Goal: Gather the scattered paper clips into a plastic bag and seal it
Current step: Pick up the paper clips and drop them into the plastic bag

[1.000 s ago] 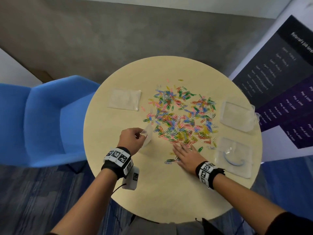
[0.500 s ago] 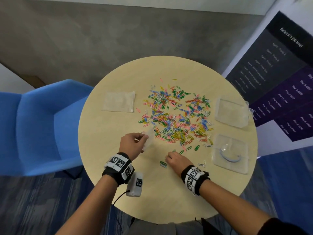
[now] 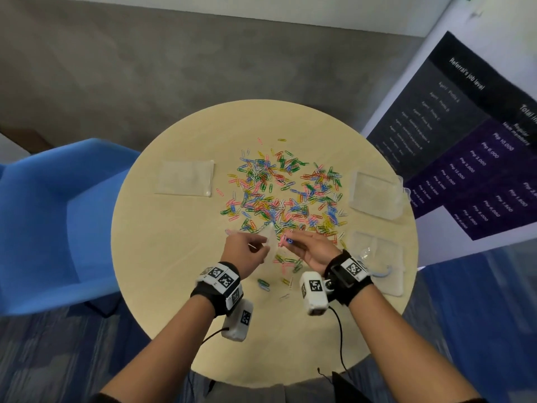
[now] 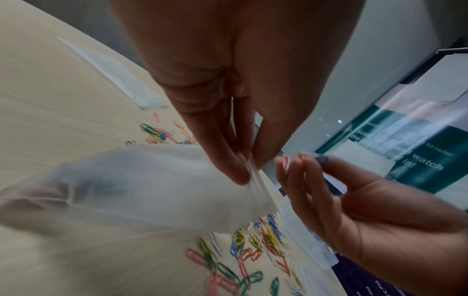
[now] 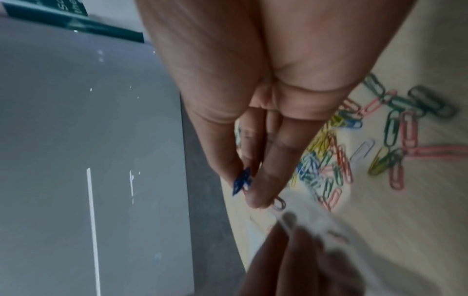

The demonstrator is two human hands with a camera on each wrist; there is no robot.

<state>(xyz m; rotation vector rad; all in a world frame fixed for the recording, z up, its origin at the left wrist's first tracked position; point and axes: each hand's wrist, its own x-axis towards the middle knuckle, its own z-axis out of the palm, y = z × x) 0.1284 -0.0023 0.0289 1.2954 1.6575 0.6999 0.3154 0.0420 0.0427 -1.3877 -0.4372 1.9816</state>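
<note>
Pinching the rim of a small clear plastic bag (image 3: 268,242) between thumb and fingers, the person's left hand (image 3: 244,253) holds it just above the round table (image 3: 162,257), at the near edge of the paper clips (image 3: 284,193) spread across the table's middle. Just beside the bag's mouth, on its right, the right hand (image 3: 312,250) grips a few picked-up clips (image 5: 241,180), blue and pink, at its fingertips, the nearer hand to the remaining clips. Judging from this, the coming move is a short drop leftward into the opening. Only the left wrist view shows the bag bellied open and apparently empty; the head view alone shows a flat spare bag (image 3: 184,177) left of the clips and two clear pouches right of them.
</note>
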